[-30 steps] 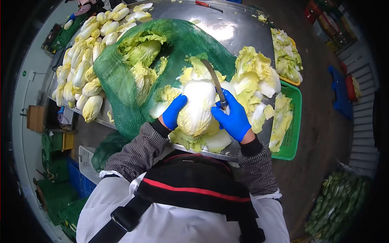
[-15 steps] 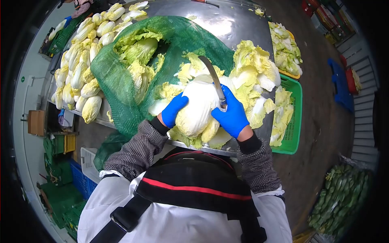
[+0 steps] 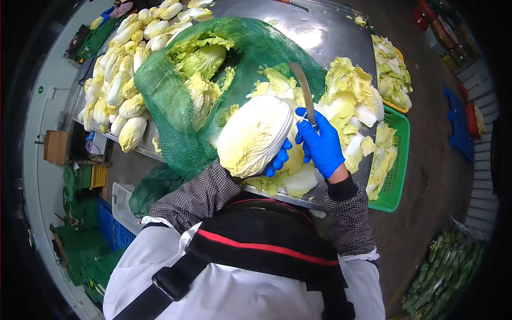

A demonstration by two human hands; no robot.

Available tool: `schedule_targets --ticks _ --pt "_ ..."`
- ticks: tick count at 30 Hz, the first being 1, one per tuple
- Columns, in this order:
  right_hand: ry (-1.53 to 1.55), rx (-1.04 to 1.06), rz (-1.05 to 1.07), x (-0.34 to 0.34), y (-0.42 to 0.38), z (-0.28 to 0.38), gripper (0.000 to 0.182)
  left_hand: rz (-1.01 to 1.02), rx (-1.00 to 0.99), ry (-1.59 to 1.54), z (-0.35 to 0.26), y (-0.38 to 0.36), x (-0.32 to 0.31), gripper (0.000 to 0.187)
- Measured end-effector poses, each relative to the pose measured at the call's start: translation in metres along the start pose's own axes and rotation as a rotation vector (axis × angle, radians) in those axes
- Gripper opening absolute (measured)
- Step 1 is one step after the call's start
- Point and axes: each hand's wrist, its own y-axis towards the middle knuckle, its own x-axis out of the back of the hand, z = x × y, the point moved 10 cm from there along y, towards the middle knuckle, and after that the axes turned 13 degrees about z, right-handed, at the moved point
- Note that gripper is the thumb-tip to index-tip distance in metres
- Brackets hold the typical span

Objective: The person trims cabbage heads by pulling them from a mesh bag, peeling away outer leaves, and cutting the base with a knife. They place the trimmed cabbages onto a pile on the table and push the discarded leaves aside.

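Note:
A pale napa cabbage [image 3: 257, 133] rests in my left hand [image 3: 278, 159], whose blue-gloved fingers curl round its underside; most of that hand is hidden by the head. My right hand [image 3: 321, 143], also blue-gloved, is closed round the handle of a knife [image 3: 304, 90]. The curved blade points up and away from me, just right of the cabbage. Beneath lie loose outer leaves [image 3: 298, 178] on the metal table. Left of the cabbage, a green mesh bag [image 3: 165, 117] lies open, with leafy cabbages [image 3: 205, 61] inside it.
Trimmed cabbages [image 3: 117, 88] are heaped at the table's left. Discarded leaves [image 3: 346, 88] pile up on the right, beside a green crate [image 3: 397, 160] and a yellow-rimmed crate [image 3: 402, 104] of leaves. Another knife [image 3: 292, 4] lies at the far edge. Another person's sleeve [image 3: 121, 8] shows top left.
The cabbage has tilted over to the left, and my left hand has gone from its left side to underneath. My right hand has come away from it, still holding the knife.

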Motion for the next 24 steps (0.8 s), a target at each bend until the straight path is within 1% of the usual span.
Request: schedule_targets --ticks 2,3,4,6,7,8,9,10,11,12,14,15,16,17,18,19,21,23,24 --pt "-0.011 -0.009 0.063 -0.007 0.002 0.001 0.045 0.186 -0.008 0.008 0.002 -0.002 -0.005 0.076" --pt "-0.011 -0.01 0.067 -0.01 0.004 0.0 0.045 -0.184 -0.093 0.167 -0.004 -0.004 -0.002 0.067" --pt "-0.061 -0.006 0.054 -0.012 0.005 0.0 0.048 -0.185 -0.095 0.167 -0.007 -0.004 -0.011 0.067" --pt "-0.111 -0.005 0.038 -0.011 0.006 0.002 0.05 -0.377 0.084 0.337 -0.009 -0.012 0.001 0.064" --pt "-0.099 -0.045 0.066 -0.012 0.005 0.002 0.054 -0.345 -0.126 0.018 -0.02 -0.009 0.0 0.063" --pt "-0.086 -0.083 0.094 -0.014 0.006 0.0 0.058 -0.346 -0.127 0.013 -0.022 -0.013 -0.002 0.063" --pt "-0.083 -0.085 0.09 -0.015 0.008 -0.004 0.058 -0.399 -0.119 0.139 -0.032 -0.022 -0.003 0.062" --pt "-0.212 -0.066 0.067 -0.016 0.011 -0.007 0.062 -0.452 -0.112 0.264 -0.039 -0.031 -0.003 0.062" --pt "-0.344 -0.047 0.049 -0.017 0.012 -0.008 0.066 -0.607 -0.075 0.411 -0.045 -0.047 0.01 0.06" --pt "-0.343 -0.048 0.048 -0.017 0.014 -0.01 0.066 -0.607 -0.074 0.409 -0.044 -0.046 0.009 0.06" --pt "-0.502 -0.05 0.09 -0.02 0.016 -0.011 0.071 -0.633 -0.077 0.627 -0.047 -0.044 0.004 0.059" --pt "-0.5 -0.057 0.086 -0.019 0.017 -0.012 0.071 -0.569 -0.086 0.652 -0.047 -0.039 0.004 0.061" --pt "-0.42 -0.082 0.106 -0.019 0.019 -0.015 0.072 -0.568 -0.081 0.646 -0.046 -0.037 0.007 0.061" --pt "-0.341 -0.105 0.127 -0.019 0.02 -0.018 0.074 -0.568 -0.116 0.825 -0.056 -0.034 0.003 0.059" --pt "-0.342 -0.109 0.125 -0.019 0.02 -0.019 0.074 -0.565 -0.152 1.006 -0.064 -0.032 -0.003 0.058" --pt "-0.292 -0.118 0.116 -0.019 0.02 -0.021 0.073 -0.608 -0.163 1.113 -0.072 -0.038 0.003 0.059" --pt "-0.241 -0.126 0.107 -0.018 0.023 -0.027 0.073 -0.604 -0.174 1.158 -0.075 -0.04 0.007 0.059" --pt "-0.359 -0.048 0.077 -0.015 0.025 -0.027 0.071 -0.603 -0.181 1.199 -0.077 -0.041 0.006 0.06" --pt "-0.356 -0.051 0.076 -0.015 0.025 -0.03 0.071 -0.612 -0.151 1.189 -0.075 -0.042 0.009 0.059"
